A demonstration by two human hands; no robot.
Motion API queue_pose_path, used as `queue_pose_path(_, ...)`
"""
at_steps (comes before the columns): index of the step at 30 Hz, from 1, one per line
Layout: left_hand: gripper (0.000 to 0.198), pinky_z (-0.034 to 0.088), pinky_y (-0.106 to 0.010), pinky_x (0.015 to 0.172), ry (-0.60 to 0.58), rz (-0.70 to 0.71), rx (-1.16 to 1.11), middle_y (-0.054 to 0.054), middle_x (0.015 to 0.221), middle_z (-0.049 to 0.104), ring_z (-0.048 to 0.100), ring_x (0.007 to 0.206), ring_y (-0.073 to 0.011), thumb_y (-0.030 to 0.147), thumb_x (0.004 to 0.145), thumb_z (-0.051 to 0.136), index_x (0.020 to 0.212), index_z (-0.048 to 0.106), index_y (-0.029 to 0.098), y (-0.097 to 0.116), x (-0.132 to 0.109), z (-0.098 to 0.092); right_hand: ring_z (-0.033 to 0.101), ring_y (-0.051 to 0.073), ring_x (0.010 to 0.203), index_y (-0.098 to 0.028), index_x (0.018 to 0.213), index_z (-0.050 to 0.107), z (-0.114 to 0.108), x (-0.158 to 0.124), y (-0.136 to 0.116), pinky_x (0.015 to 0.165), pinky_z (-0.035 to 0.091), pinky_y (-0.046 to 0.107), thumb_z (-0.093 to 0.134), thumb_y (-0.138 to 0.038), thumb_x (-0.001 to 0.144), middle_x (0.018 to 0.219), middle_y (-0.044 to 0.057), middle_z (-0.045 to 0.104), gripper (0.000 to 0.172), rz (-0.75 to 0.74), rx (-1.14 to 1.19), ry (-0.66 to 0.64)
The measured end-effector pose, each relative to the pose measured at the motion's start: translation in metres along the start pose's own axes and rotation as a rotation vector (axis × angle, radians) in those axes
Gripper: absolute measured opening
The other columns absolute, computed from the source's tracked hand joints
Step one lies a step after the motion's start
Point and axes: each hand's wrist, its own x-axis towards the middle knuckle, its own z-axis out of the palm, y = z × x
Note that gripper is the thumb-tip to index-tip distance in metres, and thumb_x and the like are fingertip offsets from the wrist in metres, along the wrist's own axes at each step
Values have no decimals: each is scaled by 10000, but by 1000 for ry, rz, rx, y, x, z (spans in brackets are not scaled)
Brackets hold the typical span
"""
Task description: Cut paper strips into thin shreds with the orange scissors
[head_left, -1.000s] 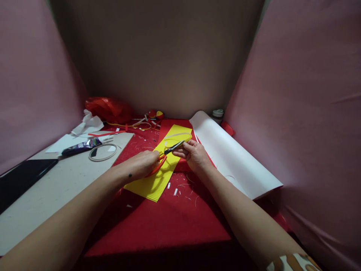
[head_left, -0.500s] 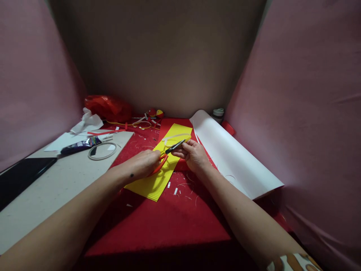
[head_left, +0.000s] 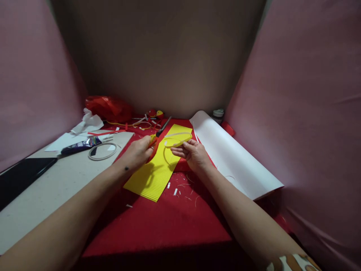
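My left hand (head_left: 139,152) is closed around the orange handles of a pair of scissors (head_left: 159,132), whose dark blades point up and away toward the back. My right hand (head_left: 191,153) pinches a narrow curved yellow corrugated strip (head_left: 180,142) that arcs over the far end of the yellow sheet. The yellow corrugated sheet (head_left: 155,175) lies flat on the red mat (head_left: 163,222) between my hands. The blades are lifted clear of the strip.
A rolled white sheet (head_left: 234,158) lies on the right. On the left are a grey board (head_left: 56,188), a dark glue tube (head_left: 81,145), a white ring (head_left: 102,151) and a black slab (head_left: 19,178). A red plastic bag (head_left: 108,109) and scraps sit at the back. Pink panels enclose the space.
My left hand lifted the scissors off the strip and swung them left and back, blades now pointing up. My right hand stays put with the yellow strip.
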Motion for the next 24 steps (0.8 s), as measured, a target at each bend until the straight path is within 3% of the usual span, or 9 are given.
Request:
queue_pose_path(3, 157, 358, -228, 521, 96, -30, -227, 5, 681, 570, 494, 586, -120, 281, 719, 465, 833, 521, 190, -5, 3, -2, 698, 192, 677, -171, 750, 467, 0, -1, -1, 690, 567, 329, 532, -119, 776, 652, 58, 688, 87, 6, -5, -17)
queue_pose_path(8, 246, 302, -207, 409, -84, -40, -744, 35, 568, 513, 432, 444, -82, 258, 696, 538, 923, 513, 167, 5, 2, 1, 699, 190, 715, -161, 752, 506, 1, -2, -1, 692, 562, 302, 514, -111, 782, 695, 63, 695, 59, 6, 16, -66)
queue_pose_path(13, 189, 307, -197, 397, -127, -67, -743, 27, 606, 521, 441, 447, -64, 224, 647, 600, 805, 517, 161, 1, 5, 7, 697, 173, 712, -164, 760, 524, 0, -2, -3, 702, 559, 291, 524, -124, 773, 786, 76, 709, 42, -20, -6, -89)
queue_pose_path(16, 172, 341, -200, 424, -113, -84, -712, 26, 607, 529, 443, 461, -59, 180, 610, 601, 766, 531, 157, -4, 7, 7, 696, 177, 697, -171, 769, 527, -1, -1, -5, 691, 562, 301, 557, -128, 749, 740, 41, 698, 56, -41, -5, -88)
queue_pose_path(20, 205, 331, -202, 402, -94, -161, -694, 32, 569, 526, 436, 435, -65, 179, 586, 598, 778, 527, 163, -6, 8, 3, 696, 184, 697, -175, 788, 527, -3, 0, -8, 684, 565, 308, 558, -140, 752, 683, 23, 680, 60, -73, 0, -32)
queue_pose_path(24, 174, 327, -197, 397, -78, -132, -716, 45, 526, 516, 428, 416, -65, 170, 575, 582, 742, 537, 174, -10, 9, 3, 695, 186, 681, -176, 741, 506, -4, 1, -11, 688, 568, 314, 567, -123, 733, 662, 16, 676, 81, -113, 25, 45)
